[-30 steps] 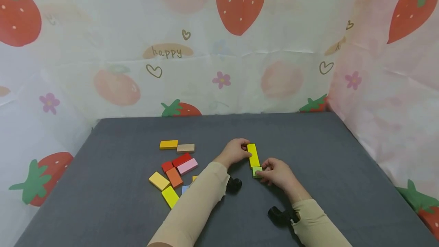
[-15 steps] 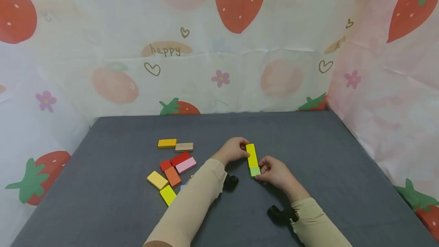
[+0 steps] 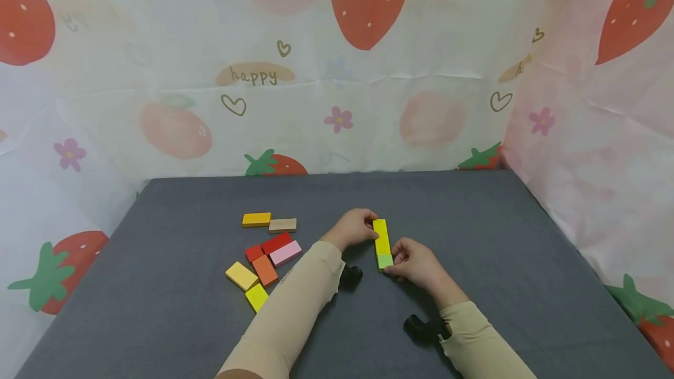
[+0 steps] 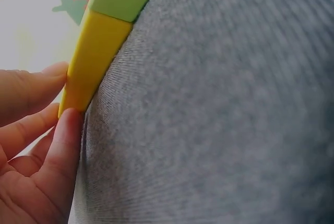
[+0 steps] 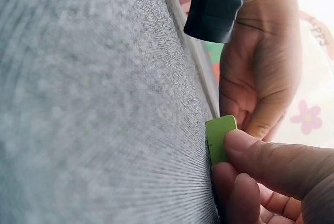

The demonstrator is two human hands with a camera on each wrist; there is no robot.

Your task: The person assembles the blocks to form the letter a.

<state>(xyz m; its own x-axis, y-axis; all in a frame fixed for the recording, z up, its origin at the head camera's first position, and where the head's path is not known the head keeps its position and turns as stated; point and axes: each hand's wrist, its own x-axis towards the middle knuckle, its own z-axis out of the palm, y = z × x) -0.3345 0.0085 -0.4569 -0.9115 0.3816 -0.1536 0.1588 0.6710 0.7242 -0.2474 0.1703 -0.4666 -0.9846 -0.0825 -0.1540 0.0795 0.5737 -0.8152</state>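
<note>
A long yellow block [image 3: 381, 237] lies end to end with a short light green block [image 3: 385, 261] on the grey cloth. My left hand [image 3: 351, 229] pinches the far end of the yellow block. In the left wrist view, the thumb and a fingertip sit on either side of that yellow end. At the near end, my right hand [image 3: 421, 263] pinches the light green block. The right wrist view shows the thumb [image 5: 242, 143] on the green block's face, a finger just below it; the other right fingers are curled under.
Left of the arms lie an orange-yellow block [image 3: 256, 220], a tan block [image 3: 282, 226], a pink block [image 3: 286, 252], an orange block [image 3: 265, 271] and several other coloured blocks. My left sleeve [image 3: 295, 303] overlaps part of that group. A strawberry-print curtain [image 3: 337, 75] hangs behind the table.
Both hands and the joined yellow and green blocks have shifted slightly left. The right fingers have slid from over the green block to its near right corner.
</note>
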